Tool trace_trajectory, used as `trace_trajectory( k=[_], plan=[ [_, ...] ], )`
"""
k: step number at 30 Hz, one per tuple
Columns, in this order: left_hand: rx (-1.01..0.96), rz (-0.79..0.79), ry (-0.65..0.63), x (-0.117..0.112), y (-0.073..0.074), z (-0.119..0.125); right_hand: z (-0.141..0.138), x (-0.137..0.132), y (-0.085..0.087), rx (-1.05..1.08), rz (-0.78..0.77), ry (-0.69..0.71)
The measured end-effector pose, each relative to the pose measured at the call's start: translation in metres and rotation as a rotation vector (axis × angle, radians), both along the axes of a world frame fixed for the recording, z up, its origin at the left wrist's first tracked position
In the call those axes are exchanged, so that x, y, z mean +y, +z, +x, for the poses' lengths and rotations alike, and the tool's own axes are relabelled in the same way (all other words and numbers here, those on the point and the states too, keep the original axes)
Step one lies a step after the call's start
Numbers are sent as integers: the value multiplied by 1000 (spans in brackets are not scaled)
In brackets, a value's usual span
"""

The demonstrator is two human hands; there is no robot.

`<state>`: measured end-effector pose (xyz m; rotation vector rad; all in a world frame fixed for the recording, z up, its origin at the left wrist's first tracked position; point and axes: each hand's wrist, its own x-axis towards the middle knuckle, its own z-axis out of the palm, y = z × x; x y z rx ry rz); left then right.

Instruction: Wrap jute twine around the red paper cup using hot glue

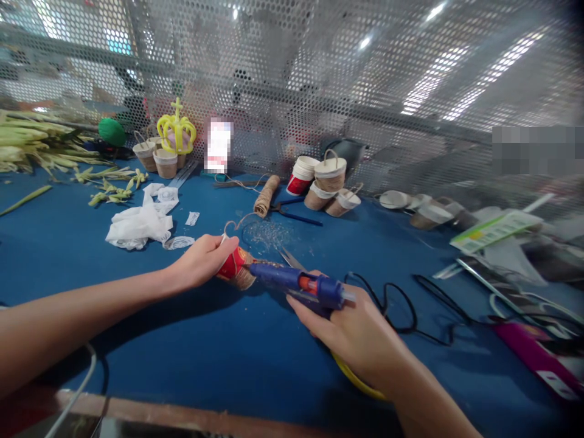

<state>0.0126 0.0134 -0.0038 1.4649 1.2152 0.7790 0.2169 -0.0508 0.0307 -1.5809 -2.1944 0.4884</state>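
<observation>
A small red cup, partly wrapped in twine, is sitting tilted just above the blue desk, the left hand pinching it between thumb and fingers. The right hand is curling around a glue gun, its nozzle pointing at the cup. Gluing is apparently under way; the next move is probably calling for pressing twine onto the glue. Beyond, a twine roll is lying near pliers.

The blue tabletop, brown along its front edge, carries crumpled white lace, a brown twine roll, blue-handled pliers, small twine-wrapped cups, pale green stalks, a looped black cord and a magenta block
</observation>
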Motion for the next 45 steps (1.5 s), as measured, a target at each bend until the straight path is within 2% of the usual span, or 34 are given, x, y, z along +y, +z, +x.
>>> trace_trajectory(
  k=[13, 22, 28, 45],
  plan=[
    [51, 54, -50, -3, -5, -4, 0, 4, 1, 158, -36, -54],
    [50, 55, -78, -5, -5, -3, 1, 1, 2, 102, -128, -73],
    [64, 106, -89, -6, -8, -4, -3, 2, 9, 94, -159, -156],
    [95, 146, -98, -6, -11, -5, -4, 3, 12, 130, -205, -146]
  ],
)
